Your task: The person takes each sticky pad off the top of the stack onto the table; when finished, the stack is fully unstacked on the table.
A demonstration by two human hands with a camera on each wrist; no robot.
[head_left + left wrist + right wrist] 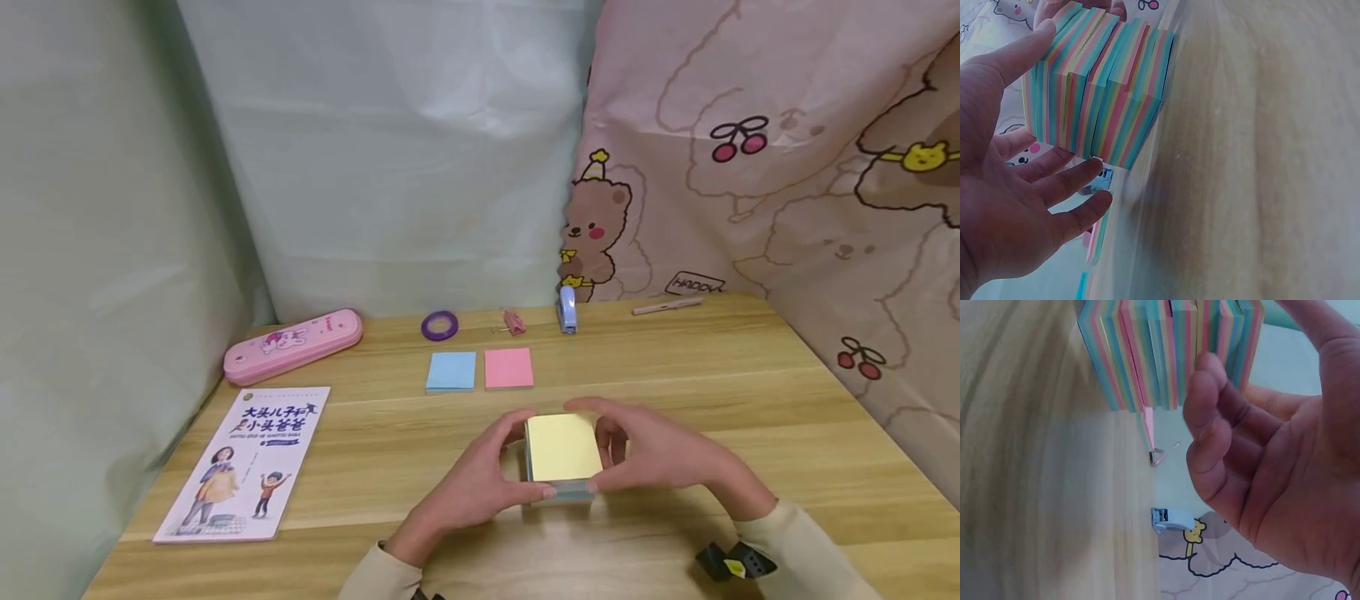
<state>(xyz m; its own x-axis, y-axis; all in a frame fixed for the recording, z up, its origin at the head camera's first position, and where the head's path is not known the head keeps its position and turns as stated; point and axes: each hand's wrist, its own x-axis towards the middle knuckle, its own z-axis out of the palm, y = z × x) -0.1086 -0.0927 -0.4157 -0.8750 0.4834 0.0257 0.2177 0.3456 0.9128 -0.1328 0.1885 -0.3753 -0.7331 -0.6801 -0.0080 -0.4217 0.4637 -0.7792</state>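
A tall stack of sticky note pads (564,448) stands at the front middle of the table, a yellow sheet on top. Its sides show pink, yellow and blue-green layers, slightly uneven in the left wrist view. My left hand (480,479) holds the stack's left side, thumb at the near corner and index finger at the far one. On the opposite side my right hand (660,446) grips it, thumb at the near right corner and index finger along the far edge. Its other fingers are curled beside the stack. Behind lie a blue sticky note pad (452,371) and a pink one (508,368).
Along the back of the wooden table (720,400) lie a purple tape roll (424,326), a pink binder clip (514,322), a blue stapler (567,310) and a pink pen (667,306). A pink pencil case (294,346) and a booklet (243,467) are at left.
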